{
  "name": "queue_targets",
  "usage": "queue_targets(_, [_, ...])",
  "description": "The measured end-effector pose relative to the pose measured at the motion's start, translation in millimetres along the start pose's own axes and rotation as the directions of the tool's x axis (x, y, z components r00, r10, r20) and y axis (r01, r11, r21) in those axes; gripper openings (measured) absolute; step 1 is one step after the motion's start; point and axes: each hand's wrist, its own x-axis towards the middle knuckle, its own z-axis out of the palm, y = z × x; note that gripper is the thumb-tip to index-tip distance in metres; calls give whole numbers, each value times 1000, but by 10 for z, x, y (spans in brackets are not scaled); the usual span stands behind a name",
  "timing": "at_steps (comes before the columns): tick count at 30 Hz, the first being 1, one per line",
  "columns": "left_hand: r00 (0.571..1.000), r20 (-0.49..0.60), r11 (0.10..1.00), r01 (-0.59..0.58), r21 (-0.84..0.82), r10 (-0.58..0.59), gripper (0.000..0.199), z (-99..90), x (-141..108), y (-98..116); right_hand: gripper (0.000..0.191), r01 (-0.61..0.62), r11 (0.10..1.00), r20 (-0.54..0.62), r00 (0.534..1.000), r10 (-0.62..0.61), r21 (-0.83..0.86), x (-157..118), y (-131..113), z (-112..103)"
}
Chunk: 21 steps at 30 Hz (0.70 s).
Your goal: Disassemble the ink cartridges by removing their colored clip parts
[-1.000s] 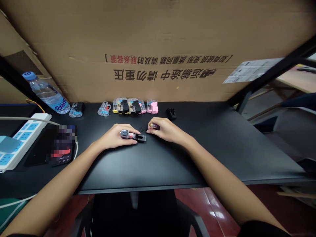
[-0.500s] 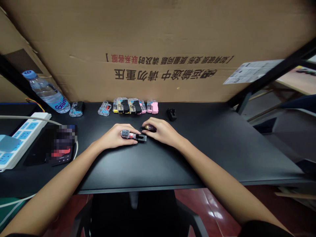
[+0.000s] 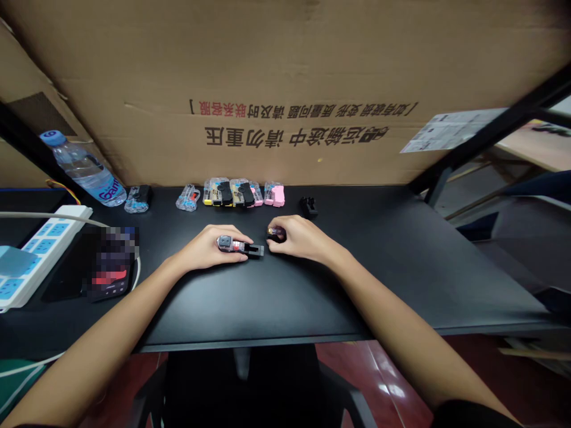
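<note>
Gripping a clear and black gadget (image 3: pixel 254 250) between thumb and fingers, the left hand (image 3: pixel 209 246) keeps it low over the table (image 3: pixel 267 303), its grey square end near the palm and its black end pointing toward the right hand (image 3: pixel 298 239). The right hand is closed around a small dark piece (image 3: pixel 277 234) with a gold-coloured tip, just beside that black end but apart from it; the fingers hide part of the piece. Beyond the right hand lies a black part (image 3: pixel 308 206). Beyond the left hand and the space between both hands runs a row of clear cases (image 3: pixel 229 193) with black, yellow and pink pieces. Farther left stand a water bottle (image 3: pixel 91 172) and, near it, another clear and black case (image 3: pixel 138 199). Well to the left of the left hand are a phone (image 3: pixel 109 290), partly blurred, and a white power strip (image 3: pixel 42 252). Printed cardboard (image 3: pixel 285 65) rises behind everything; a chair (image 3: pixel 243 392) sits on the near side, below the hands.
</note>
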Motion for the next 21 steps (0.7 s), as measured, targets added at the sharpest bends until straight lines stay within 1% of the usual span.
queue_targets(6, [1000,-1,1000,-3,-5,3,35,2,-4,-10,11,-136,980,45,989,144,-147,-38,99,-135])
queue_targets(12, [1000,-7,1000,-8,-5,8,34,1,-11,-6,18,-221,949,-32,975,219,-226,1,252,-134])
queue_targets(14, [1000,-6,1000,-10,-5,10,34,-1,-10,0,22,-242,948,-48,970,238,-207,13,304,-138])
queue_targets(17, [1000,-1,1000,-11,-9,11,34,-6,-10,4,28,-243,962,-81,969,235,-122,7,387,-192])
queue_targets(18, [1000,-2,1000,-11,-12,11,34,-6,-10,3,28,-242,966,-100,967,233,-91,-2,418,-222])
queue_targets(21, [1000,-8,1000,-4,-8,4,34,-4,-12,-11,19,-266,964,-127,957,260,-28,-47,522,-323])
